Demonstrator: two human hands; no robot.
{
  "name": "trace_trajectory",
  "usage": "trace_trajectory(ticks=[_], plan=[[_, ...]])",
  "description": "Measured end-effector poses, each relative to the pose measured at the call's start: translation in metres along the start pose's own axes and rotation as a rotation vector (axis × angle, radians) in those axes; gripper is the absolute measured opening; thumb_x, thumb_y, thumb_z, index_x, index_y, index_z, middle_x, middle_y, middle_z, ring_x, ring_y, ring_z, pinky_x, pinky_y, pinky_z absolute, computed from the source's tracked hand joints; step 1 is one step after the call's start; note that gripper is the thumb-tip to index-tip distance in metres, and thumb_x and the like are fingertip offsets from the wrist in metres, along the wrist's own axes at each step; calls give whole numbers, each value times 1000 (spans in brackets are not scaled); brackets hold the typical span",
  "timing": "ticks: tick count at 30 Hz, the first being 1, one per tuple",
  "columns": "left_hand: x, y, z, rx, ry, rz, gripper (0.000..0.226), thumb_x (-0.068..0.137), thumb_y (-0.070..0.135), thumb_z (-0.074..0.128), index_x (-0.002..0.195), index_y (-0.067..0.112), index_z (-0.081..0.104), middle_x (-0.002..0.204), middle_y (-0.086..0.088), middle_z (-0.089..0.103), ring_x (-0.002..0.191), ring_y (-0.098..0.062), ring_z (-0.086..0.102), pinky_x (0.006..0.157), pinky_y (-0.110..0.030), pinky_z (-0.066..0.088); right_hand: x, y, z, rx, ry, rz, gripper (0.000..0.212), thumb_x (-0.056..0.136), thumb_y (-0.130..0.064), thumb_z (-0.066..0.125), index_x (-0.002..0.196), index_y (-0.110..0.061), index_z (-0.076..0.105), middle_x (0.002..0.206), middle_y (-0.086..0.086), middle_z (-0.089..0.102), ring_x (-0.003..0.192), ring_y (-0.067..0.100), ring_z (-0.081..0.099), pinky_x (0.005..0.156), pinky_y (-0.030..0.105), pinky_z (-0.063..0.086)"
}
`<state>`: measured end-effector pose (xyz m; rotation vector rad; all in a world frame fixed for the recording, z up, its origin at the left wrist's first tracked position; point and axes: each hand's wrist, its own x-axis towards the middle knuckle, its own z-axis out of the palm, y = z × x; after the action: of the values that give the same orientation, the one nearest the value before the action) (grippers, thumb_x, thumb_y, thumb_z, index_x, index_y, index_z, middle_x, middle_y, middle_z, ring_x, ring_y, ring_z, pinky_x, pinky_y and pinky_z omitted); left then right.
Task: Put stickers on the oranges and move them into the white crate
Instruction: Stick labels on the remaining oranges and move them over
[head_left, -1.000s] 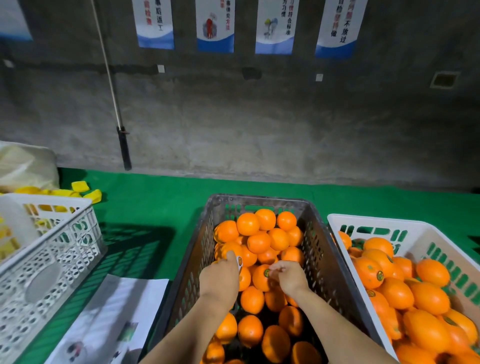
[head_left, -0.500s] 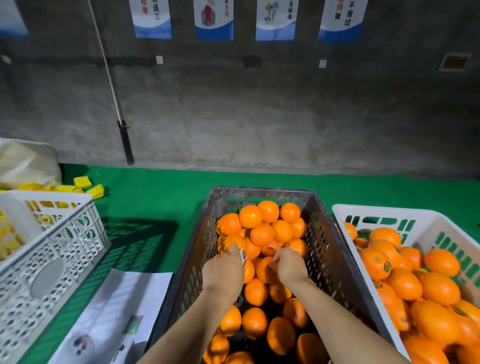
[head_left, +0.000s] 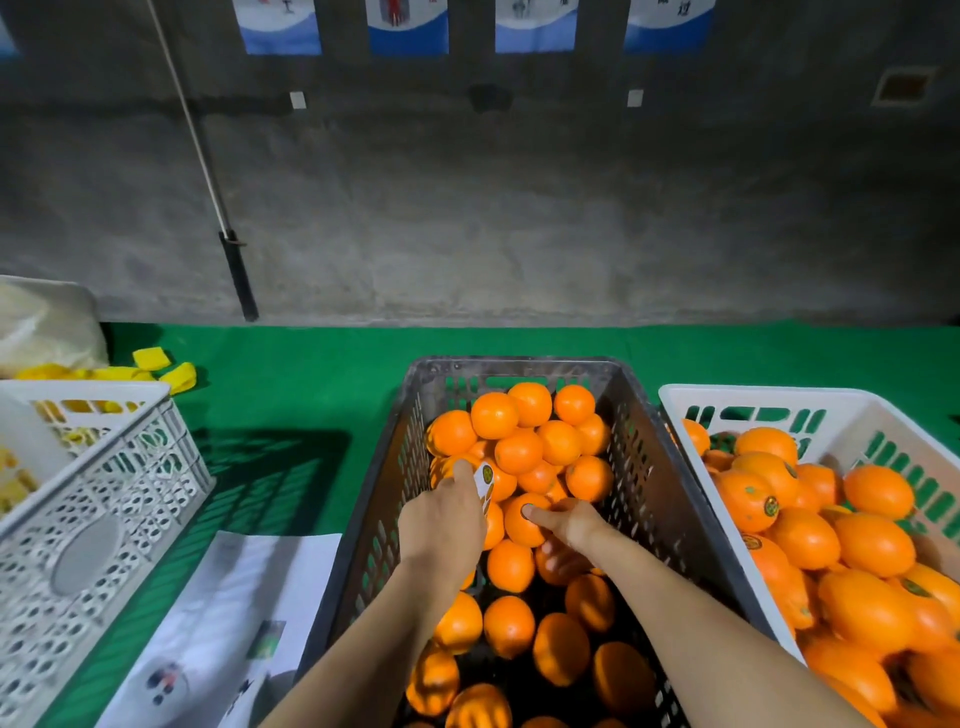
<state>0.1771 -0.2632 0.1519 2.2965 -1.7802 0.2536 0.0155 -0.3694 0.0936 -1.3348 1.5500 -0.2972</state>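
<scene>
Grey crate (head_left: 644, 467) walls flank both hands: left (head_left: 441, 525) pinches sticker strip (head_left: 485, 480), right (head_left: 574, 522) grips orange (head_left: 522, 525).

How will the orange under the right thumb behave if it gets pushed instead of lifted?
The orange is round and smooth, so it would probably roll. It sits in a heap inside the dark crate, so neighbouring fruit would likely stop it, perhaps shifting too. The right hand spans it with ease, so it is probably light enough for one hand.
</scene>
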Motion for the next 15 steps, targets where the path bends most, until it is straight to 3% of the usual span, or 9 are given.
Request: trace_trajectory(ticks=[2, 5, 9, 12, 15], plan=[[-1, 0, 0, 10, -10, 3, 12, 100, 28, 44, 109, 21, 39, 59, 8, 25, 48, -10, 35, 40, -25, 17, 0, 3, 5, 20, -73, 66, 53, 86, -63, 65, 98, -12, 57, 73, 13, 71, 53, 26, 66, 52, 35, 58], [-4, 1, -1, 17, -31, 7, 14, 101, 30, 43, 111, 22, 39, 60, 9, 30, 50, -10, 40, 40, -24, 17, 2, 6, 4, 105, -159, 166, 58, 84, -69, 62, 99, -12, 57, 81, 13, 74, 61, 25, 68, 58, 33, 59], [-4, 1, -4, -3, -57, 10, 11, 101, 29, 40, 110, 23, 37, 71, 8, 46, 66, -13, 65, 44, -24, 27, 0, -3, 5, 305, -160, 219, 65, 82, -46, 78, 125, -3, 53, 86, 18, 68, 77, 28, 70, 53, 30, 52], [-4, 0, -9, -29, -61, -6, 9, 102, 27, 39, 110, 22, 36, 72, 8, 47, 69, -13, 68, 48, -25, 36, -7, -15, 9, 394, -53, 140, 51, 82, -27, 82, 115, -11, 47, 92, 19, 64, 64, 27, 65, 45, 29, 50], [-5, -1, -10, -45, -43, 3, 5, 102, 26, 39, 105, 22, 37, 72, 8, 49, 67, -14, 67, 49, -25, 41, -16, -28, 4, 531, -4, 127, 51, 80, -34, 83, 108, -7, 52, 85, 23, 67, 53, 26, 62, 41, 25, 45]])
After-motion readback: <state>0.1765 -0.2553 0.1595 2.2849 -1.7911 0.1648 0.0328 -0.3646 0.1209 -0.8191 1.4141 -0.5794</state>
